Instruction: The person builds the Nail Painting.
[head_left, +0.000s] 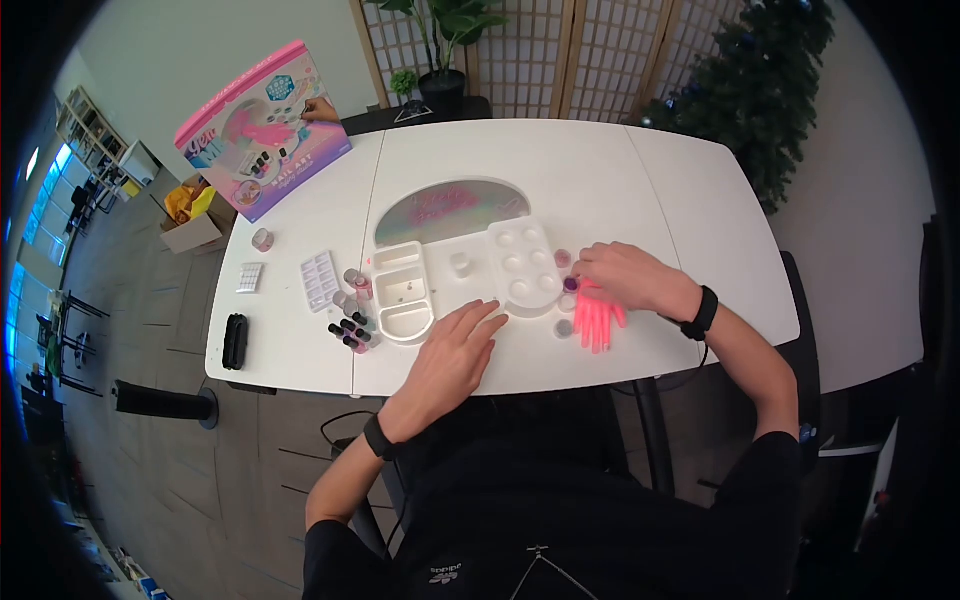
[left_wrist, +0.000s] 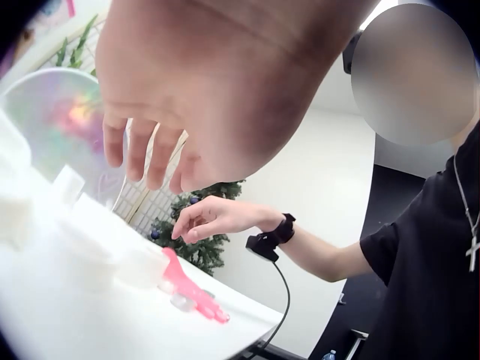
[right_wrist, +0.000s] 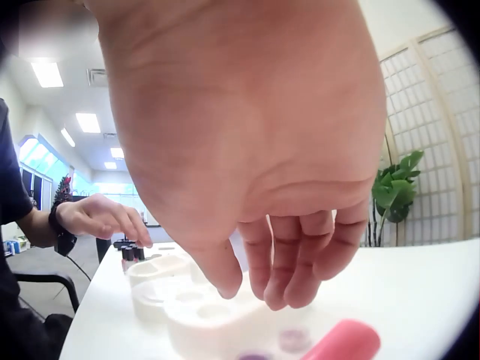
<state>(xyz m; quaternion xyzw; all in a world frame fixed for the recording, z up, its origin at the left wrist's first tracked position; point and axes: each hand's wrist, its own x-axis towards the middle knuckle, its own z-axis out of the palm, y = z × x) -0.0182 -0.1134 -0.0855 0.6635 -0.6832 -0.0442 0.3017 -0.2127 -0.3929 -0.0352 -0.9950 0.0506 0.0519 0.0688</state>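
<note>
My right hand [head_left: 625,277] hovers by the wrist end of a pink model hand [head_left: 597,320], its fingers loosely bent, nothing between thumb and fingertips in the right wrist view. Below those fingertips stands a small purple pot [head_left: 571,285]; a pale pink pot [right_wrist: 294,340] is beside it. A clear pot [head_left: 564,328] sits left of the model fingers. My left hand [head_left: 455,350] is held with relaxed, spread fingers over the front of the white nail-art station [head_left: 455,292]. The station carries a tray with round wells [head_left: 524,262] and a tray with long compartments [head_left: 403,290].
Several black-capped polish bottles [head_left: 352,333] stand left of the station, with a white palette [head_left: 320,281] behind them. Farther left lie a black case [head_left: 235,342] and a white nail sheet [head_left: 249,278]. A large colourful box [head_left: 265,130] stands at the back left.
</note>
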